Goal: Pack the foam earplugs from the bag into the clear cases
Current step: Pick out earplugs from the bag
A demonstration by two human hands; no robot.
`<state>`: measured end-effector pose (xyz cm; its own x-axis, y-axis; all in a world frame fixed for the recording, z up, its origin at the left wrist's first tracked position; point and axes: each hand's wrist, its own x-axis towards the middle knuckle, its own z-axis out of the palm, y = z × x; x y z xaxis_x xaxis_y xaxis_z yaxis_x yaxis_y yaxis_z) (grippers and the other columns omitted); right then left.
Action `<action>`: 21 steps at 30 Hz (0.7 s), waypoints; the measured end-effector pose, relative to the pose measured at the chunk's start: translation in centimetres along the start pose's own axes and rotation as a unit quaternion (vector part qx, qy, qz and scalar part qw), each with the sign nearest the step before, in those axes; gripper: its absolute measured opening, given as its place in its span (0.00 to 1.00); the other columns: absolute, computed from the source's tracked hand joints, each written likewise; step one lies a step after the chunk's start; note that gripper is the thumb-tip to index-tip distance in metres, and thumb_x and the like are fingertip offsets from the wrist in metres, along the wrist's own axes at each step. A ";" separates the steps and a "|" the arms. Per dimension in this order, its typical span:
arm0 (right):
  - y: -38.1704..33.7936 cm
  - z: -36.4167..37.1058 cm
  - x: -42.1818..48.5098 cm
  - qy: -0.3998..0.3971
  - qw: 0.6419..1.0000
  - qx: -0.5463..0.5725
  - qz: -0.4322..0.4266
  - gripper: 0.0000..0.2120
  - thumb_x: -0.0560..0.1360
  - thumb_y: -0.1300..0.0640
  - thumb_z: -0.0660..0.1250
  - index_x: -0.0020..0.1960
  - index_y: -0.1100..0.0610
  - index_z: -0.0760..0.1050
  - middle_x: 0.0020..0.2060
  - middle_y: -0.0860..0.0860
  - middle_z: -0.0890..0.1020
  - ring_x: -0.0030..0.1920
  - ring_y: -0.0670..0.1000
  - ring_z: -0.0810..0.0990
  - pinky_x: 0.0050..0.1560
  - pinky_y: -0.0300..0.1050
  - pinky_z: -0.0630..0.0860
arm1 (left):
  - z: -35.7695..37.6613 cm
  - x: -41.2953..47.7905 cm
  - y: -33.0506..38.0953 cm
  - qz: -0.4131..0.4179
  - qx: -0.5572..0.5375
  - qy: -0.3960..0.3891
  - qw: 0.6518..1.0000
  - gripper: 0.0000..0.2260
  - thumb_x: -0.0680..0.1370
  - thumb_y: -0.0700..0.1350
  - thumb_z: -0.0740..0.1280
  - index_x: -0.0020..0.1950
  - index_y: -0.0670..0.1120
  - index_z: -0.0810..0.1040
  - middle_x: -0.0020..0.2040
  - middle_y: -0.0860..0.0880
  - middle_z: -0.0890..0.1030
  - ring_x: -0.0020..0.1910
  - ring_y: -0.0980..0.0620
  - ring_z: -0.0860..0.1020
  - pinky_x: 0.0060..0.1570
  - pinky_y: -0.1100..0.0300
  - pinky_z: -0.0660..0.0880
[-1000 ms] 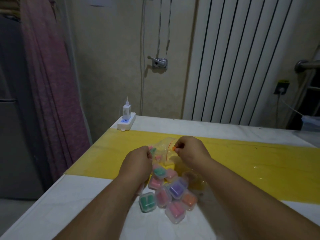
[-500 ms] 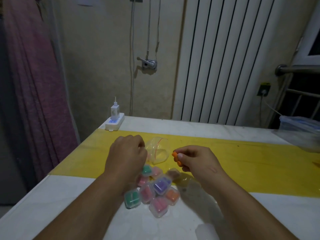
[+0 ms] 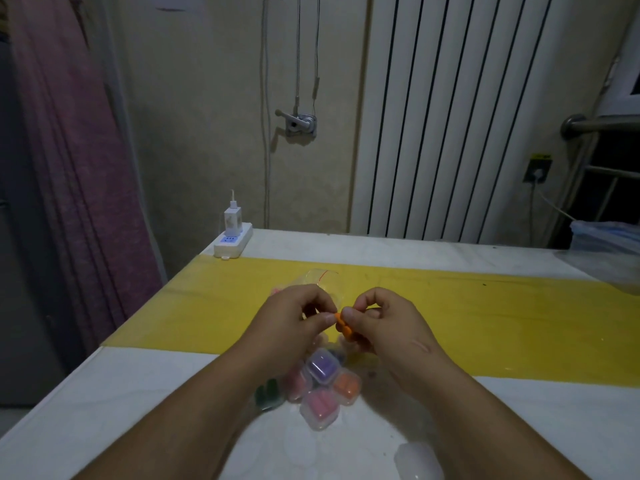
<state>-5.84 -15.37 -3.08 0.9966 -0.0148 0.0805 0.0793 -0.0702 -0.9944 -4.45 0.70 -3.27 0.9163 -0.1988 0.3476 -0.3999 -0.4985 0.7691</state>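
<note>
Power strip (image 3: 232, 241) with its charger (image 3: 232, 218) sits at the far left edge of the table (image 3: 104, 393), well apart from the work. Nearer, filled cases (image 3: 322, 367) lie clustered on the white surface beneath the wrists: a green one leftmost, then pink, purple and orange (grouped, I judge, so finished ones keep clear of the loose stock).

Above them the left hand (image 3: 294, 323) is curled, with thumb and forefinger closing on the left end of the orange earplugs (image 3: 343, 326). Just behind its knuckles the bag (image 3: 320, 276) lies on the yellow mat (image 3: 485, 313), its red-striped mouth gaping, probably for easy reaching.

The right hand (image 3: 384, 323) pinches the same orange earplugs from the other side, so they are held off the table between both hands. That looks like pairing or squeezing them to fit a case. A pale blurred object (image 3: 419, 460) at the lower right may be an empty case; I cannot tell.
</note>
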 end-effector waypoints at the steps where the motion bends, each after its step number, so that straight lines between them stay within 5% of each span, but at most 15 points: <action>1: -0.1 0.1 -0.1 0.007 1.000 0.002 -0.002 0.08 0.74 0.62 0.71 0.42 0.61 0.72 0.33 0.61 0.83 0.31 0.54 0.77 0.37 0.50 0.77 | 0.0 0.0 0.0 -0.005 -0.004 0.003 1.000 0.05 0.76 0.43 0.70 0.41 0.52 0.80 0.38 0.55 0.80 0.36 0.61 0.77 0.37 0.65 0.76; 4: -0.3 -0.2 -0.1 0.034 0.999 -0.029 -0.019 0.08 0.75 0.58 0.70 0.41 0.60 0.73 0.35 0.58 0.84 0.23 0.47 0.73 0.25 0.38 0.69 | -0.1 -0.2 0.3 -0.038 -0.061 0.038 0.997 0.04 0.76 0.42 0.71 0.42 0.50 0.80 0.37 0.54 0.80 0.35 0.60 0.77 0.34 0.66 0.76; 8: -0.2 -0.1 0.0 0.015 0.999 -0.022 -0.028 0.06 0.77 0.67 0.66 0.41 0.61 0.77 0.35 0.57 0.83 0.31 0.49 0.76 0.37 0.48 0.79 | -0.2 -0.6 1.2 -0.072 -0.151 0.055 0.984 0.03 0.73 0.39 0.74 0.44 0.45 0.81 0.39 0.46 0.82 0.36 0.55 0.79 0.35 0.59 0.82; 11: -0.3 0.0 -0.1 -0.001 1.000 -0.019 -0.010 0.12 0.77 0.72 0.62 0.42 0.61 0.80 0.38 0.55 0.82 0.34 0.48 0.78 0.39 0.42 0.80 | -0.3 -0.7 1.6 -0.079 -0.175 0.054 0.980 0.03 0.73 0.38 0.73 0.45 0.42 0.82 0.41 0.42 0.82 0.35 0.53 0.79 0.34 0.59 0.81; 15: -0.6 -0.1 -0.2 0.007 0.999 -0.030 -0.012 0.09 0.76 0.72 0.64 0.45 0.60 0.77 0.39 0.58 0.82 0.34 0.51 0.80 0.41 0.48 0.81 | -0.3 -0.7 1.6 -0.087 -0.182 0.061 0.978 0.02 0.75 0.39 0.72 0.46 0.43 0.82 0.40 0.44 0.83 0.41 0.44 0.82 0.35 0.61 0.81; 21: -0.6 -0.2 -0.4 0.000 0.999 -0.042 -0.032 0.09 0.76 0.70 0.66 0.51 0.58 0.75 0.35 0.57 0.83 0.35 0.53 0.81 0.46 0.56 0.82 | 0.0 -0.7 1.6 -0.095 -0.179 0.046 0.978 0.01 0.74 0.40 0.73 0.45 0.45 0.83 0.39 0.47 0.84 0.42 0.47 0.83 0.41 0.53 0.83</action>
<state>-6.33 -15.52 -2.53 0.9896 -0.0084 0.1439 0.1409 -0.1541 -0.9780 -5.71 0.05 -2.24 0.9755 -0.0458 0.2152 -0.2200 -0.1884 0.9572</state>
